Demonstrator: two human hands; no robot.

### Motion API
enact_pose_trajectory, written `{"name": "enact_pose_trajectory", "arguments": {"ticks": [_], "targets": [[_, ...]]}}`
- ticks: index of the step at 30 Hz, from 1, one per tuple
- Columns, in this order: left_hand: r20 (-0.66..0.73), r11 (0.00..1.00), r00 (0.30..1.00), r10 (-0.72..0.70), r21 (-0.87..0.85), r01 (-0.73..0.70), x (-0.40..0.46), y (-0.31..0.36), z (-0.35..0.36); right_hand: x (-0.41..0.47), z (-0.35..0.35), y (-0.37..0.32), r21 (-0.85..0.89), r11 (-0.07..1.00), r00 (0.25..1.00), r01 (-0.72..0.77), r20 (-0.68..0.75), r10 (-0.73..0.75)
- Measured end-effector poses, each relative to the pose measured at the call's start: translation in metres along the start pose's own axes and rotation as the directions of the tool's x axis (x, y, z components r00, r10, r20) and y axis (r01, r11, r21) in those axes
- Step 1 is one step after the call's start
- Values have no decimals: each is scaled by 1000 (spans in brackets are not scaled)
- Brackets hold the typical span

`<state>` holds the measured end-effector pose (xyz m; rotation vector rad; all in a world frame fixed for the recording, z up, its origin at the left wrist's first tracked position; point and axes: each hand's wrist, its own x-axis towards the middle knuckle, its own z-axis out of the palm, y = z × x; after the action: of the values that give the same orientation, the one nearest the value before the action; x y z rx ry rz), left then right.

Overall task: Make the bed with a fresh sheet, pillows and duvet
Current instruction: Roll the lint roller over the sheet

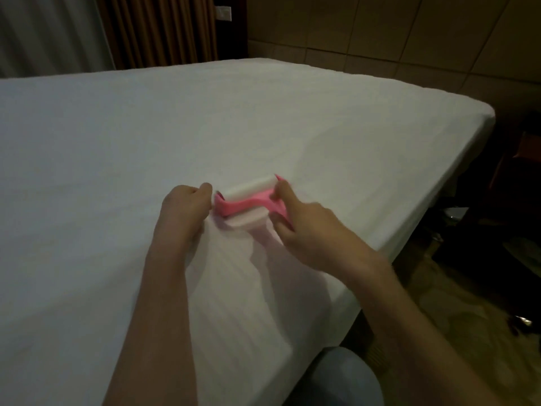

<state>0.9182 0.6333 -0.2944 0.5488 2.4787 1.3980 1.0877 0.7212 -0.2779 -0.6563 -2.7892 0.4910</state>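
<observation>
A knee in pale blue fabric (342,376) is seen at the near edge, just beside the bed's near right side. Two bare forearms are stretched from there over the white fitted sheet (117,177), which is spread flat across the mattress and pulled down over its right edge and far right corner. Near the middle of the sheet, a pink plastic lint roller with a white cylindrical roll (248,197) is held on the fabric between both hands. The left hand (184,206) is curled at the roller's left end, its fingers closed there, though whether the pink frame is actually gripped cannot be told. The pink frame is pinched at its right end by the right hand (307,227), thumb below and fingers above. Further off, brown pleated curtains (158,27) are seen at the far left and a tan panelled wall (409,33) beyond the bed.
</observation>
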Motion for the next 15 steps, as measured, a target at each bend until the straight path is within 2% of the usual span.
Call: {"name": "enact_pose_trajectory", "arguments": {"ticks": [6, 12, 15], "targets": [[-35, 1000, 999, 20, -13, -21, -1, -1, -2, 34, 4, -20, -22, 1000, 1000, 2, -6, -2], [-3, 998, 1000, 13, 68, -13, 2, -3, 2, -48, -12, 6, -3, 999, 998, 45, 49, -45], [-6, 988, 998, 54, 142, -53, 0, 0, 5, -96, -33, 19, -10, 1000, 993, -5, 114, 6]]}}
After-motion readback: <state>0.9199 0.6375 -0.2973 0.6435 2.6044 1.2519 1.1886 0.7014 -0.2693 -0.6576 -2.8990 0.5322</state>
